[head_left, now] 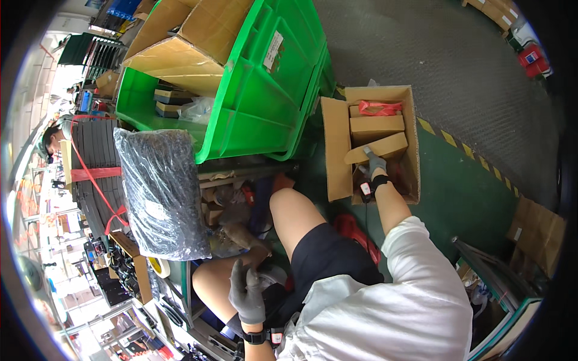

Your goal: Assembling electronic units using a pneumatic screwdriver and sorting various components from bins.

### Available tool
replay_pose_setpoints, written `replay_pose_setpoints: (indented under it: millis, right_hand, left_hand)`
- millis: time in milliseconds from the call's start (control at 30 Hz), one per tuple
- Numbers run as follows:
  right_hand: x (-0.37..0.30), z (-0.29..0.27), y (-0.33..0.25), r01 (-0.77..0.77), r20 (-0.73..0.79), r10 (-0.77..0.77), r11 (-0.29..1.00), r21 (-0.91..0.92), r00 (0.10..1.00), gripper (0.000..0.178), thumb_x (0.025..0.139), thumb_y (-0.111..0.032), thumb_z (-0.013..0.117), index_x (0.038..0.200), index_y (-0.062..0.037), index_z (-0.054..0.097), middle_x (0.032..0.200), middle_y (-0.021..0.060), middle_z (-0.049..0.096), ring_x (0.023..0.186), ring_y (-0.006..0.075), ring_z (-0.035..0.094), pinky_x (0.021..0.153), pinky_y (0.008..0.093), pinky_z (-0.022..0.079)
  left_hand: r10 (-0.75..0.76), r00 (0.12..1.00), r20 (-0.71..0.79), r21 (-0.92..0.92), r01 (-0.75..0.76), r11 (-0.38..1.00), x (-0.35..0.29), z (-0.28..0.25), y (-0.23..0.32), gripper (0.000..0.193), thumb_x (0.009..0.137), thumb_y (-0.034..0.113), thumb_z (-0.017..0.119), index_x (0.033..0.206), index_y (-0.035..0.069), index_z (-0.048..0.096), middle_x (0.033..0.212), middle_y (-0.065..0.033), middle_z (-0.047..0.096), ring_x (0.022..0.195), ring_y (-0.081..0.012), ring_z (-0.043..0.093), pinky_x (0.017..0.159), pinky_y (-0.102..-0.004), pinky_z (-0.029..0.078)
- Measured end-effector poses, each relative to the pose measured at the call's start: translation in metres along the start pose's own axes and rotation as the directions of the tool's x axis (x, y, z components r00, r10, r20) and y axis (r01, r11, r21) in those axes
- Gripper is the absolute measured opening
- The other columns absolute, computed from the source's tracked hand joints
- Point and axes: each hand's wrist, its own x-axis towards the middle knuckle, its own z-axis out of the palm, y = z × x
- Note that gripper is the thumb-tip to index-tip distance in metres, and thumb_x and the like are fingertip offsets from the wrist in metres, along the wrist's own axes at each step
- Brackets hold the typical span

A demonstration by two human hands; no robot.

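My right hand point(376, 163), in a grey glove, reaches into an open cardboard carton point(339, 150) on the floor at my right. It grips the edge of a small brown cardboard box point(385, 148), which lies tilted inside; some of the fingers are hidden. Behind that one, another small box point(377, 127) stands in the carton, with a red strip of plastic point(380, 108) at the far end. Over my left thigh is my left hand point(247, 295), also gloved in grey, with its fingers apart and nothing visible in it.
A large green bin point(265, 114) holding cardboard stands ahead. Left of my knees are a plastic-wrapped dark package point(159, 195) and a red-strapped stack of grey sheets point(96, 180). A yellow roll of tape point(158, 268) sits nearby. Striped floor tape point(466, 153) runs past the carton.
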Motion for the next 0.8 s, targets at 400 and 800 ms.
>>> replay_pose_setpoints:
  millis: [400, 800]
  right_hand:
    - [0.051, 0.008, 0.029, 0.124, -0.034, -0.124, 0.992, -0.01, 0.992, 0.059, 0.08, -0.039, 0.071, 0.127, -0.0112, 0.047, 0.111, 0.0113, 0.055, 0.097, 0.0264, 0.056, 0.069, 0.0398, 0.051]
    - [-0.136, -0.037, -0.037, 0.566, 0.531, -0.509, 0.822, 0.065, 0.677, 0.032, 0.089, -0.023, 0.06, 0.117, -0.0072, 0.057, 0.093, 0.0021, 0.062, 0.078, 0.014, 0.061, 0.068, 0.0268, 0.049]
  left_hand:
    - [-0.121, 0.993, 0.007, 0.032, 0.121, 0.992, -0.014, -0.027, -0.01, 0.038, 0.095, 0.02, 0.052, 0.124, -0.005, 0.051, 0.1, -0.0111, 0.063, 0.077, -0.0132, 0.06, 0.068, -0.0246, 0.05]
    - [-0.134, 0.92, 0.369, -0.657, 0.36, 0.662, 0.008, -0.05, 0.016, 0.068, 0.09, 0.053, 0.051, 0.134, 0.002, 0.039, 0.114, -0.0155, 0.056, 0.068, -0.0187, 0.061, 0.056, -0.0247, 0.052]
